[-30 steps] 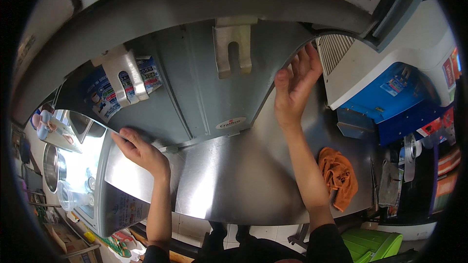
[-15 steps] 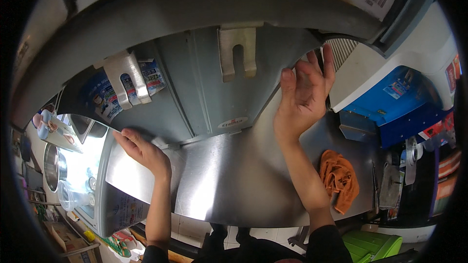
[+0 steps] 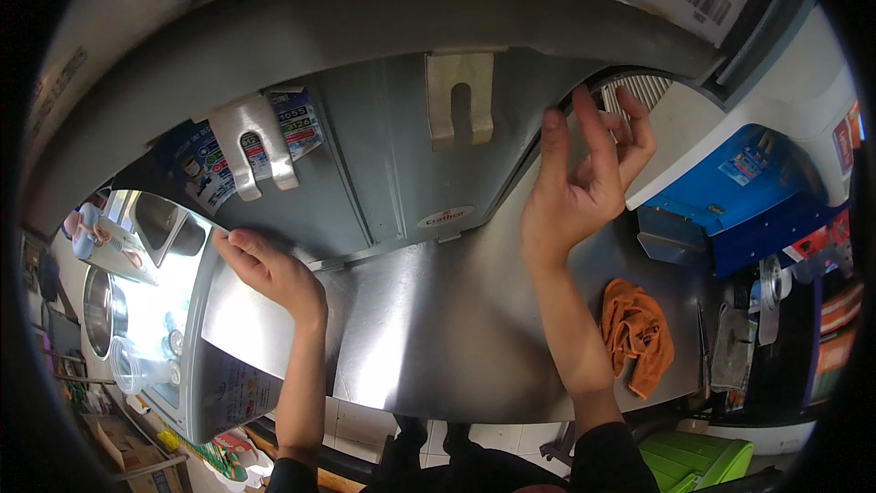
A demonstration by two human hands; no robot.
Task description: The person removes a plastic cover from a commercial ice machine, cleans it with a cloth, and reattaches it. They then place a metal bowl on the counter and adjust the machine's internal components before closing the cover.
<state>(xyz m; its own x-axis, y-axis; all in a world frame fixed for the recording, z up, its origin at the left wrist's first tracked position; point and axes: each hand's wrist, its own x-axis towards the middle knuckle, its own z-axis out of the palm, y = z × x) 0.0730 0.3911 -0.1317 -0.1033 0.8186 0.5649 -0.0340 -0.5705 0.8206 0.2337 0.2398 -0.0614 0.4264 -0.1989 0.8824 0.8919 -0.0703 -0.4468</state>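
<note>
A large grey machine (image 3: 365, 155) with a curved overhanging upper part fills the upper middle of the view. Two metal brackets with slotted ends, a left one (image 3: 253, 141) and a right one (image 3: 459, 96), hang from under that overhang. At the machine's lower left edge, my left hand (image 3: 278, 278) rests its stretched fingertips against the side. My right hand (image 3: 579, 192) is raised at the right edge, palm turned up and fingers spread, with the thumb and a fingertip close to or touching the edge. No object shows in either hand.
The machine stands on a steel table (image 3: 447, 338). An orange cloth (image 3: 636, 338) lies crumpled at the right. Beyond it are a white and blue appliance (image 3: 721, 178) and a grey cloth (image 3: 732, 347). Clear plastic cups (image 3: 137, 365) stand at the left; a green bin (image 3: 698, 458) is below right.
The machine and its brackets have shifted slightly to the right in view. My right hand has moved a little right, its fingers spreading wider. My left hand stays at the edge.
</note>
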